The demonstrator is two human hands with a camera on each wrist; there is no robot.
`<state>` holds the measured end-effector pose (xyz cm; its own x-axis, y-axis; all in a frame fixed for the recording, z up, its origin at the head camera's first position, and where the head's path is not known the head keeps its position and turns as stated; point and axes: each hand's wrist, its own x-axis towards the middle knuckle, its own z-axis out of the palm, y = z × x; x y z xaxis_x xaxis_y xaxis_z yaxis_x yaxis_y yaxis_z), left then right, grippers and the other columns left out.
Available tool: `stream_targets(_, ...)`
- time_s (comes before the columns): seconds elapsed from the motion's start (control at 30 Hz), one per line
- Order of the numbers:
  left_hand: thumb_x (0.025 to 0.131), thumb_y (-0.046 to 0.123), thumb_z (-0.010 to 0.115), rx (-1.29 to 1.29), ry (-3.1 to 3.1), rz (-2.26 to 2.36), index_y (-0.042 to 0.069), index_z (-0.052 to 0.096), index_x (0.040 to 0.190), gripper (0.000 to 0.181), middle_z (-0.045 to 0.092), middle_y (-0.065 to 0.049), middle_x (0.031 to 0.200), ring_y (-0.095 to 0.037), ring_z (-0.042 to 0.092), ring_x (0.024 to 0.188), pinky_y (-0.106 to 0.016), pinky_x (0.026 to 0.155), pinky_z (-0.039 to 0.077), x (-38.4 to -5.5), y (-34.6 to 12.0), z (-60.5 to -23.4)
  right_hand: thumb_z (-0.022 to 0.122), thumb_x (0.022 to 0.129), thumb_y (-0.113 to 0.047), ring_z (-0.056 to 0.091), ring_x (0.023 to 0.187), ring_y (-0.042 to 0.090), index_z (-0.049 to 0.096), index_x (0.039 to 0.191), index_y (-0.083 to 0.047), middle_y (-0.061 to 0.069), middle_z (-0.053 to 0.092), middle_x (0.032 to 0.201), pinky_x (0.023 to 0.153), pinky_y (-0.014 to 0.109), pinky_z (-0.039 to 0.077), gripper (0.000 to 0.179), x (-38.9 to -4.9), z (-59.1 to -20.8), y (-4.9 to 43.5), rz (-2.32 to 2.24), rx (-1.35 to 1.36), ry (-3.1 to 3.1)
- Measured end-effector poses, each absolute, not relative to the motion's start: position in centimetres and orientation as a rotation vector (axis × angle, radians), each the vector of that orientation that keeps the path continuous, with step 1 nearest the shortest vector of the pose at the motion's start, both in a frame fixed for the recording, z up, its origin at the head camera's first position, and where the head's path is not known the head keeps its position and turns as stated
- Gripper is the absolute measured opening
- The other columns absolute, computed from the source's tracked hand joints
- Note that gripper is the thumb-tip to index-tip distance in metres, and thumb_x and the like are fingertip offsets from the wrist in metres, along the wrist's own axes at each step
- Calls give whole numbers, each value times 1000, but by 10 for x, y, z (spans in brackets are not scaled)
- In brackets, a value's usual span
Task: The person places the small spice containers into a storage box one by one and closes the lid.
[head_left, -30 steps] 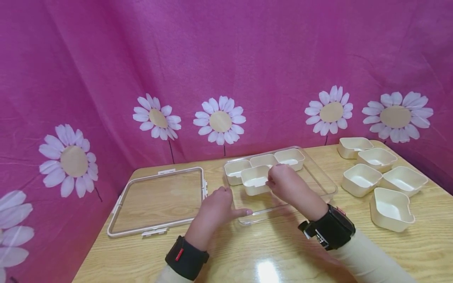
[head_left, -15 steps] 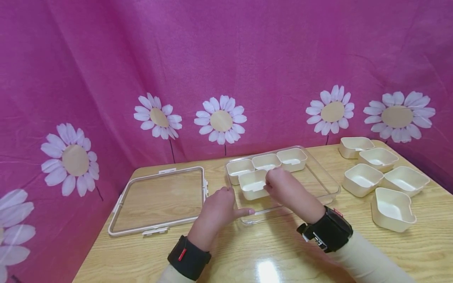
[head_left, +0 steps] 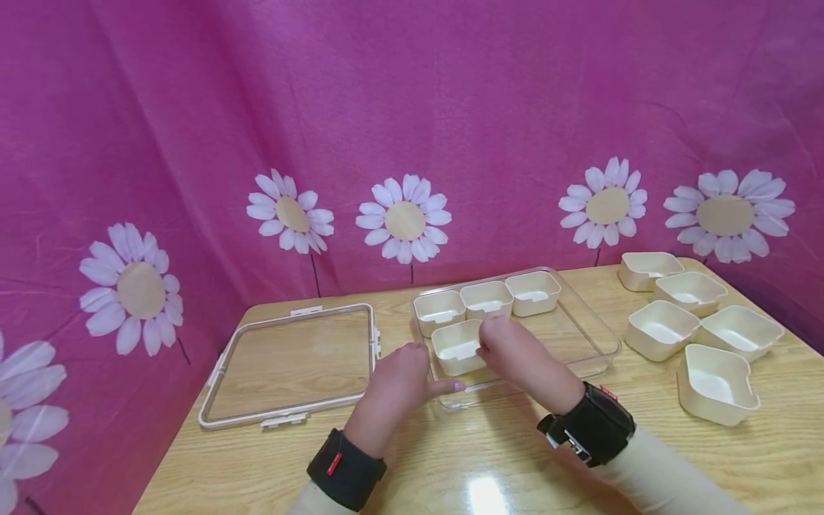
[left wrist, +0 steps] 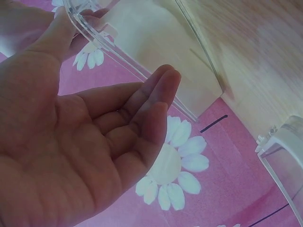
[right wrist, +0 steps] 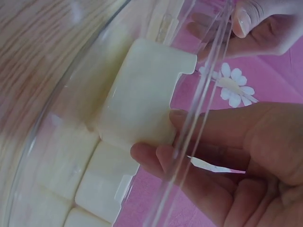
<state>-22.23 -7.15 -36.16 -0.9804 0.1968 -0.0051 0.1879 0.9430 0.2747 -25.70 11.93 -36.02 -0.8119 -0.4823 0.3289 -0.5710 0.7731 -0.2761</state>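
Observation:
A clear plastic box (head_left: pixel 479 392) stands mid-table, with three small cream containers (head_left: pixel 487 299) in a row along its back. In front of that row sits another cream container (head_left: pixel 452 352), inside the box. My right hand (head_left: pixel 523 352) pinches its right-hand rim; in the right wrist view thumb and fingertips meet the container's wall (right wrist: pixel 139 92). My left hand (head_left: pixel 400 379) is at the box's front left corner, thumb laid along the rim. In the left wrist view its fingers (left wrist: pixel 163 87) bend loosely beside the clear wall (left wrist: pixel 128 59).
A clear lid with a white frame (head_left: pixel 278 418) and side clips lies flat left of the box. Several more cream containers (head_left: pixel 661 330) stand on the right of the wooden table (head_left: pixel 438 472). A pink flowered cloth (head_left: pixel 489 129) hangs behind.
My right hand has shifted slightly left and lowered with the cream container, which now sits lower, nearer the box's left wall. My left hand has stayed at the corner.

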Motion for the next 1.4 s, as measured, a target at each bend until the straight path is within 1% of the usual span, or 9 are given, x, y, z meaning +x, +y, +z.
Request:
stream_targets(0.13, 75, 63, 80, 296, 3058, 447, 4, 65, 90, 63, 52, -1, 68, -16, 48, 60, -30, 54, 39, -222, -71, -361, 77, 81, 3, 48, 58, 14, 57, 65, -6, 1, 51, 63, 55, 30, 44, 27, -257, -364, 118, 518, 837, -2727)
stream_targets(0.3, 76, 61, 81, 318, 3064, 458, 4, 65, 88, 61, 54, -1, 70, -16, 49, 61, -31, 56, 40, -221, -72, -361, 77, 82, 2, 48, 58, 14, 58, 65, -7, 0, 52, 62, 54, 30, 44, 27, -257, -367, 116, 502, 848, -2719)
stream_targets(0.47, 76, 60, 81, 326, 3068, 455, 3, 67, 92, 61, 56, -2, 73, -17, 51, 64, -32, 58, 42, -220, -72, -361, 75, 82, 3, 46, 59, 15, 55, 64, -7, 1, 50, 64, 55, 31, 43, 29, -257, -370, 114, 505, 834, -2738)
stream_targets(0.63, 77, 60, 81, 311, 3057, 460, 1, 68, 99, 64, 57, -3, 74, -18, 52, 66, -32, 60, 43, -219, -71, -359, 70, 81, 8, 45, 61, 16, 53, 64, -9, 2, 49, 65, 55, 31, 42, 29, -256, -371, 113, 496, 836, -2741)
stream_targets(0.77, 77, 60, 81, 314, 3062, 448, 1, 68, 98, 64, 56, -3, 75, -18, 52, 66, -32, 61, 43, -219, -71, -359, 67, 79, 12, 49, 61, 17, 56, 67, -7, 5, 53, 67, 53, 32, 44, 25, -256, -371, 112, 451, 844, -2744)
stream_targets(0.93, 77, 60, 81, 309, 3065, 455, 1, 68, 95, 63, 56, -3, 73, -18, 52, 64, -32, 59, 43, -219, -71, -360, 67, 81, 12, 55, 62, 20, 59, 72, -5, 9, 57, 70, 53, 34, 47, 21, -257, -371, 110, 401, 818, -2767)
stream_targets(1.2, 77, 60, 81, 318, 3074, 448, 2, 67, 91, 61, 56, -3, 71, -18, 51, 63, -32, 58, 43, -219, -71, -360, 68, 82, 10, 58, 61, 24, 60, 74, -5, 10, 57, 73, 51, 37, 49, 18, -260, -373, 107, 334, 742, -2806)
stream_targets(1.4, 77, 61, 81, 308, 3074, 442, 2, 68, 92, 62, 56, -3, 72, -18, 52, 64, -33, 58, 43, -219, -70, -361, 68, 82, 10, 60, 62, 25, 60, 75, -5, 10, 58, 74, 50, 38, 50, 18, -259, -373, 106, 319, 720, -2812)
